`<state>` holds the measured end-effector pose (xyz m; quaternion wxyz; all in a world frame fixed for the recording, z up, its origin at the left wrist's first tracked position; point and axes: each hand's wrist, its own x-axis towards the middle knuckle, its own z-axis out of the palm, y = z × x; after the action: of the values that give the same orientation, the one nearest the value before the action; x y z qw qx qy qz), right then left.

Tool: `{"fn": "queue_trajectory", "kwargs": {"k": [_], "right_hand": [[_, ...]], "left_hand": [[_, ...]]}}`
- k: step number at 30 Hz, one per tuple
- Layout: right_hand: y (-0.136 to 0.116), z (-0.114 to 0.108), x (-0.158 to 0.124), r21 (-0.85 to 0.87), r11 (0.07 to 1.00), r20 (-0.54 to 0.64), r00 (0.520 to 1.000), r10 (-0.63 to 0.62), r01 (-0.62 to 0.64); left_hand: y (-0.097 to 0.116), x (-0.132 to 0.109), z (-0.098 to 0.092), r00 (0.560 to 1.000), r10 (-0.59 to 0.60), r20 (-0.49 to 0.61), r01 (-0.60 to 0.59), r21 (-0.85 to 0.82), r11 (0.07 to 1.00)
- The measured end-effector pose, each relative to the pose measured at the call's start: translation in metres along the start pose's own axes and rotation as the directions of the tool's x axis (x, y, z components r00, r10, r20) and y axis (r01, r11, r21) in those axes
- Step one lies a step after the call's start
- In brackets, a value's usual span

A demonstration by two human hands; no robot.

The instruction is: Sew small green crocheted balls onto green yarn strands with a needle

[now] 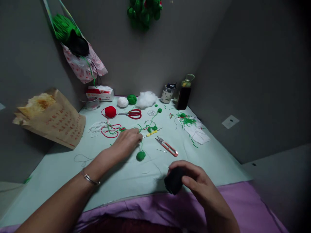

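My left hand (127, 139) rests low over the middle of the table, fingers curled downward and pressed together; what they hold, if anything, is hidden. Just right of its fingertips lies a crochet hook (152, 133) with a yellow handle, beside small green crocheted pieces (149, 129). A small green yarn ball (140, 156) sits below the fingertips. My right hand (198, 178) is wrapped round a black, rounded bundle (174, 181), perhaps thread, above the table's near edge. Between the hands are orange thread snips (167, 146) and a thin needle (161, 150).
Farther back lie red-handled scissors (134, 114), a red yarn ball (110, 111), white stuffing (146, 99) and a cup of tools (167, 94). A dark bottle (184, 97) stands at the back right. A paper bag (57, 121) is at left, yarn scraps (188, 120) at right.
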<state>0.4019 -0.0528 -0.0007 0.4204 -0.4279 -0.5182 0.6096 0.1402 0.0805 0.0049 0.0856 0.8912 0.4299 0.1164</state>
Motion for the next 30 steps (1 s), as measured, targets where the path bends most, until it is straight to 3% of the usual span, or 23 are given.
{"fn": "queue_trajectory", "kwargs": {"k": [2, 5, 8, 10, 12, 14, 18, 21, 26, 28, 30], "right_hand": [[0.002, 0.0, 0.001, 0.012, 1.0, -0.002, 1.0, 0.007, -0.007], [0.006, 0.0, 0.005, 0.043, 0.999, -0.016, 1.0, 0.002, -0.001], [0.009, 0.002, 0.008, 0.079, 0.997, -0.014, 1.0, -0.008, 0.009], [0.009, 0.003, 0.009, 0.109, 0.994, -0.016, 1.0, -0.016, 0.018], [0.006, 0.002, 0.009, 0.136, 0.99, -0.05, 0.998, -0.031, 0.038], [0.003, -0.002, 0.007, 0.145, 0.987, -0.105, 0.993, -0.053, 0.068], [0.003, -0.018, 0.003, 0.107, 0.992, -0.142, 0.989, -0.047, 0.062], [0.009, -0.02, 0.002, 0.13, 0.991, -0.048, 0.998, 0.03, -0.023], [0.014, -0.003, 0.005, 0.305, 0.947, 0.093, 0.993, 0.071, -0.096], [0.011, -0.002, 0.005, 0.235, 0.967, 0.076, 0.993, 0.085, -0.101], [0.005, -0.01, 0.003, 0.057, 0.991, 0.046, 0.992, 0.116, -0.118]], "left_hand": [[-0.001, 0.004, -0.006, 0.987, -0.093, -0.129, 0.09, -0.031, 0.995], [0.013, 0.0, -0.013, 0.952, -0.176, -0.25, 0.082, -0.345, 0.935], [0.042, -0.014, -0.01, 0.988, -0.141, -0.068, 0.039, -0.762, 0.647], [0.059, -0.024, -0.006, 0.994, 0.035, 0.106, 0.083, -0.911, 0.404], [0.069, -0.034, -0.002, 0.93, 0.276, 0.242, 0.166, -0.948, 0.271], [0.068, -0.043, -0.003, 0.877, 0.348, 0.331, 0.217, -0.92, 0.326], [0.047, -0.061, -0.013, 0.941, 0.113, 0.319, 0.207, -0.806, 0.555], [0.031, -0.076, -0.018, 0.956, 0.039, 0.292, 0.212, -0.774, 0.597], [0.02, -0.091, -0.018, 0.971, -0.111, 0.213, 0.232, -0.711, 0.663], [0.015, -0.094, -0.018, 0.972, -0.173, 0.159, 0.235, -0.692, 0.683], [0.007, -0.099, -0.019, 0.968, -0.225, 0.108, 0.238, -0.675, 0.699]]}}
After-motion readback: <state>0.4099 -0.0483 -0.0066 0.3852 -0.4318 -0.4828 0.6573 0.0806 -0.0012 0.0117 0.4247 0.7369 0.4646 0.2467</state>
